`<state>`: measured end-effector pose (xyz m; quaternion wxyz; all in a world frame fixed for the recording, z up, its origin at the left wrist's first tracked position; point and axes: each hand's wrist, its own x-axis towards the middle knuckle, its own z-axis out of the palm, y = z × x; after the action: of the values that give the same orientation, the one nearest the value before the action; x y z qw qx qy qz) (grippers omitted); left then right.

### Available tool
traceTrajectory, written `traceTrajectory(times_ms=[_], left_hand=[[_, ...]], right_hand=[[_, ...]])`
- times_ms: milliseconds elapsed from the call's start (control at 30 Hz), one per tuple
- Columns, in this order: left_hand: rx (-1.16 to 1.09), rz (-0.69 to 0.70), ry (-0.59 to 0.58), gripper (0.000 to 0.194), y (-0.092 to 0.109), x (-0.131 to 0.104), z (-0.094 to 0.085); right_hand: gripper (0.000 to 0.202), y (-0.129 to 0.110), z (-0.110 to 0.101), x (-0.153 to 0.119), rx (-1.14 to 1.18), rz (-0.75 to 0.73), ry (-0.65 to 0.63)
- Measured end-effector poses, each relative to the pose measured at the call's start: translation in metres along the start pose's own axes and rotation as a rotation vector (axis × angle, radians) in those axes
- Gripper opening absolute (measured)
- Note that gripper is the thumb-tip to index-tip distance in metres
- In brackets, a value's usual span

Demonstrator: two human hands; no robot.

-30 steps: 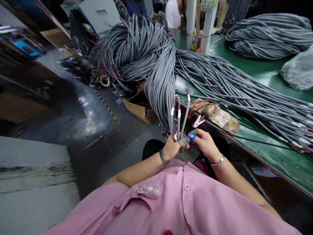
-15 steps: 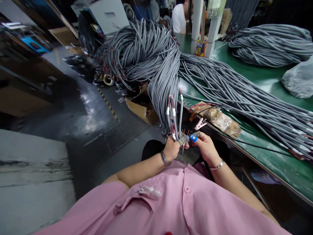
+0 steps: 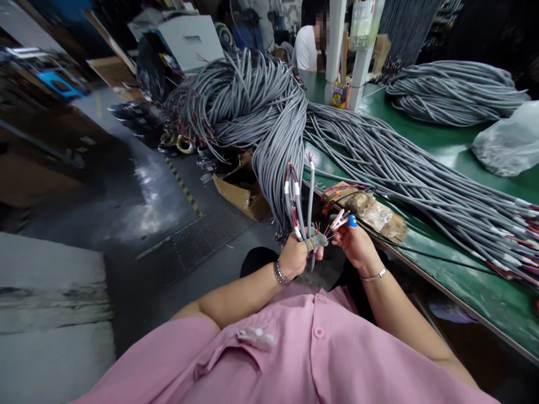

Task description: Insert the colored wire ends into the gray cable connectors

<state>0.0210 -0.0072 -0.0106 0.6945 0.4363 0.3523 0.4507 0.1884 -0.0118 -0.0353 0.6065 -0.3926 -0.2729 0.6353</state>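
Note:
Several grey cables (image 3: 310,193) with white bands and bare coloured wire ends stand up out of my left hand (image 3: 295,255), which is closed around them. A grey cover sits on its thumb. Just to the right is my right hand (image 3: 354,245), with a blue cover (image 3: 352,221) on one fingertip, raised beside a pink clip (image 3: 338,220). Its fingers are curled near the thin coloured wires between the hands; what they pinch is too small to make out.
Long grey cables (image 3: 404,163) lie across the green table (image 3: 463,308), and a big heap (image 3: 244,95) hangs over its left end. A taped wooden block (image 3: 381,216) lies at the near edge. Behind are a coil (image 3: 455,92), a plastic bag (image 3: 509,140) and a person (image 3: 305,47).
My right hand has turned and its blue-covered fingertip has moved up and right, beside the pink clip. My left hand keeps its grip on the cables. The view has shifted slightly.

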Motion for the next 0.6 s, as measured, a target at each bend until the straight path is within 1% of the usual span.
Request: traceTrajectory(times_ms=[33, 100, 167, 233, 333, 367, 467, 600], left_hand=[[-0.009, 0.001, -0.014, 0.029, 0.000, 0.001, 0.001], [-0.029, 0.001, -0.038, 0.028, 0.001, 0.004, 0.002], [-0.036, -0.007, -0.059, 0.028, 0.000, 0.007, 0.003], [-0.035, -0.013, -0.073, 0.029, -0.001, 0.009, 0.004], [-0.035, -0.019, -0.078, 0.029, -0.003, 0.012, 0.005], [-0.034, -0.024, -0.077, 0.030, -0.004, 0.013, 0.005], [-0.012, -0.040, -0.076, 0.033, -0.005, 0.013, 0.006], [0.015, -0.045, -0.079, 0.035, -0.005, 0.013, 0.006]], right_hand=[[0.043, 0.001, 0.004, 0.001, -0.037, -0.061, 0.023], [0.041, 0.004, 0.009, 0.001, -0.116, -0.205, 0.113], [0.042, 0.008, 0.013, 0.002, -0.133, -0.296, 0.192], [0.045, 0.011, 0.015, 0.004, -0.038, -0.265, 0.173], [0.043, 0.011, 0.017, 0.009, 0.165, -0.114, 0.066], [0.041, 0.010, 0.017, 0.011, 0.213, -0.083, 0.051], [0.037, 0.009, 0.018, 0.015, 0.291, -0.070, 0.066], [0.034, 0.011, 0.020, 0.016, 0.324, -0.081, 0.100]])
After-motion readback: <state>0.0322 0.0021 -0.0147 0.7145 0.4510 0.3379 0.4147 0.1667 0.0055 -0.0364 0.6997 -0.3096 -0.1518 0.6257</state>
